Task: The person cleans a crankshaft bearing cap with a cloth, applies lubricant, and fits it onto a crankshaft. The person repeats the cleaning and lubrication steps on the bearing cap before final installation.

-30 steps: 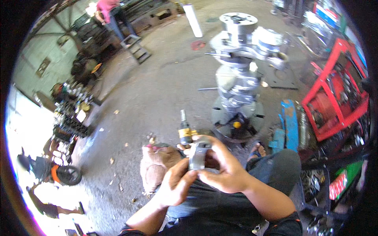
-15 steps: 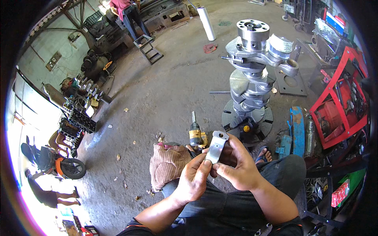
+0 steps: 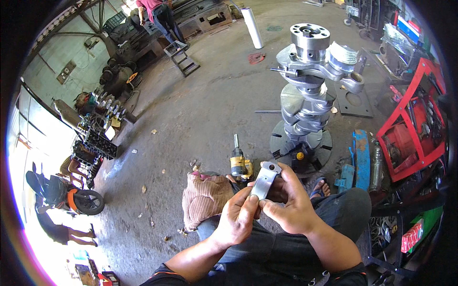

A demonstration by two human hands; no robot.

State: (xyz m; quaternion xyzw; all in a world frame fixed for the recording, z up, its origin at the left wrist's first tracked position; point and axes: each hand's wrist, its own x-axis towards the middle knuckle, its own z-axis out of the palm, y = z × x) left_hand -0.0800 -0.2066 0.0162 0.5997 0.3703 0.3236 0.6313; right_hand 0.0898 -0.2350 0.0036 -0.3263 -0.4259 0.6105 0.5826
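Above my lap, a silvery connecting rod cap (image 3: 265,182) is held between both hands, its end with the bolt hole pointing away from me. My left hand (image 3: 234,221) pinches the near end with thumb and fingers. Along the right side, my right hand (image 3: 293,202) is closed on the cap, thumb near its lower end and fingers partly hidden behind it. Ahead to the right, a crankshaft (image 3: 305,102) stands upright on a round slotted base (image 3: 281,145). A connecting rod (image 3: 354,82) sticks out sideways near its top.
A yellow and black impact wrench (image 3: 237,163) stands beyond my left knee, where a ribbed brown cloth (image 3: 205,200) lies. At right are a blue metal piece (image 3: 361,159) and a red tool rack (image 3: 403,121). Engine parts (image 3: 100,143) and a motorcycle (image 3: 71,198) stand left; another person (image 3: 164,21) works far off.
The cap has tilted slightly to the right in my hands, showing more of its bolt-hole end. Both hands keep their hold.
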